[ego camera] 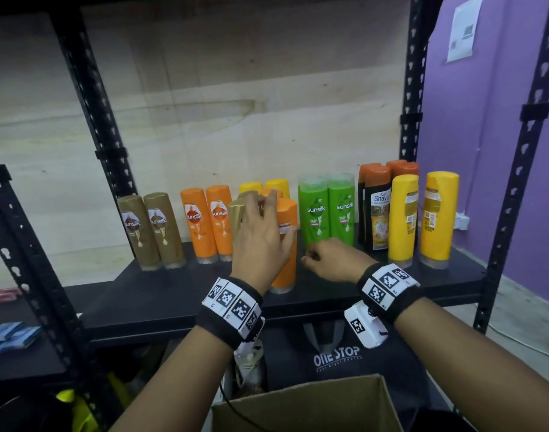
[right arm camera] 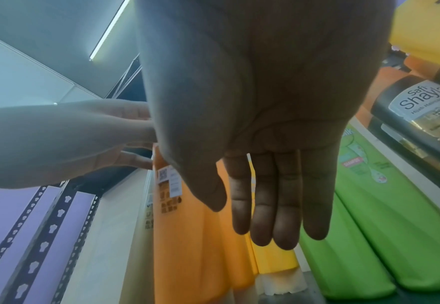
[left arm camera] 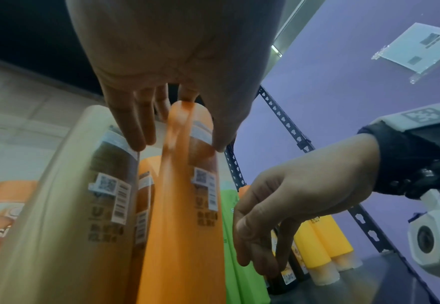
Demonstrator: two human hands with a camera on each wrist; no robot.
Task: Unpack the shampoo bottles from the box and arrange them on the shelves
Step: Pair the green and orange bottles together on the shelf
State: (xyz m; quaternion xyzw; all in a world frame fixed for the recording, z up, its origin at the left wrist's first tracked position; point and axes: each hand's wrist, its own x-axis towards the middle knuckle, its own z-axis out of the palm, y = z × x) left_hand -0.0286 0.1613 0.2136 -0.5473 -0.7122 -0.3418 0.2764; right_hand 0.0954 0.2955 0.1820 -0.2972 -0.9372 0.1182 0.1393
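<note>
Shampoo bottles stand in colour groups on the black shelf (ego camera: pixel 173 294). My left hand (ego camera: pixel 267 219) reaches into the middle group with straight fingers. Its thumb lies on an orange bottle (ego camera: pixel 288 260) at the front, and its fingertips touch a gold bottle (ego camera: pixel 236 213) beside it. In the left wrist view the left hand (left arm camera: pixel 177 127) spans the orange bottle (left arm camera: pixel 185 236) and the gold bottle (left arm camera: pixel 65 205). My right hand (ego camera: pixel 310 255) hovers low before two green bottles (ego camera: pixel 316 210), loosely curled and holding nothing. The right hand (right arm camera: pixel 265 216) also shows its bare palm.
Brown bottles (ego camera: pixel 151 229) and an orange pair (ego camera: pixel 207 222) stand left; dark Safi Shayla bottles (ego camera: pixel 377 213) and yellow bottles (ego camera: pixel 422 216) stand right. An open cardboard box (ego camera: pixel 304 406) sits below, before a black bag (ego camera: pixel 338 357). A black upright (ego camera: pixel 413 88) frames the shelf.
</note>
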